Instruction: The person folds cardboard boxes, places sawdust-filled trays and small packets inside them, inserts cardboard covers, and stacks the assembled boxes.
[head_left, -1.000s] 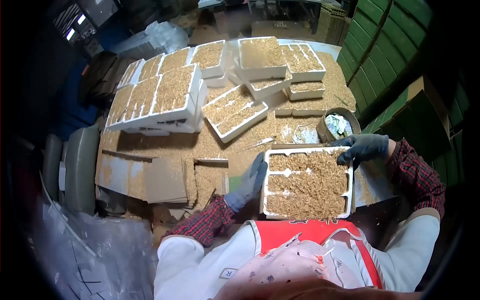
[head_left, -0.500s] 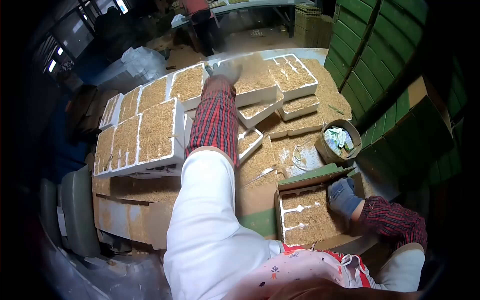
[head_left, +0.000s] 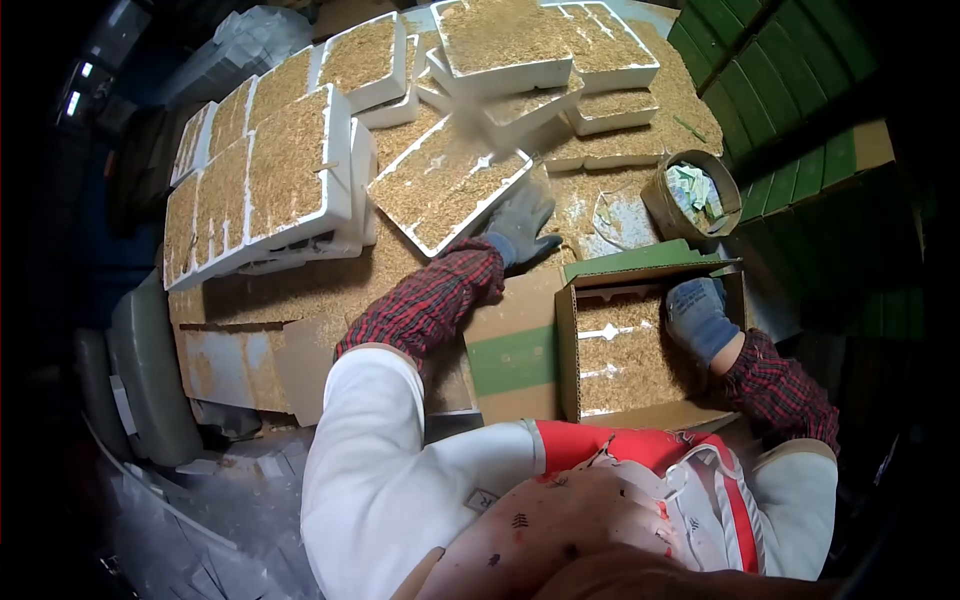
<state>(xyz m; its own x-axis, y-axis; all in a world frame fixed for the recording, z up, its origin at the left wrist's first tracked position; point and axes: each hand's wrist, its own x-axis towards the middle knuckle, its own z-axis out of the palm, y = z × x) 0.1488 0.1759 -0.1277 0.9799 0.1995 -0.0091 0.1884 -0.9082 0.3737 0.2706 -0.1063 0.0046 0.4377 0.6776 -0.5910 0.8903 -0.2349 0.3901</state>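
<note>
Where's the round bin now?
In the head view, the round bin stands right of centre, just beyond the open cardboard box that the right hand reaches into.

Place: packing workshop
Landmark: work table [head_left: 620, 222]
On table: foam trays [head_left: 300, 165]
Right of table: stacked green cartons [head_left: 765, 85]

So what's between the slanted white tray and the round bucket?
In the head view, the left hand lies beside the tray; then come scattered tan flakes and a whitish patch near the bucket.
</note>
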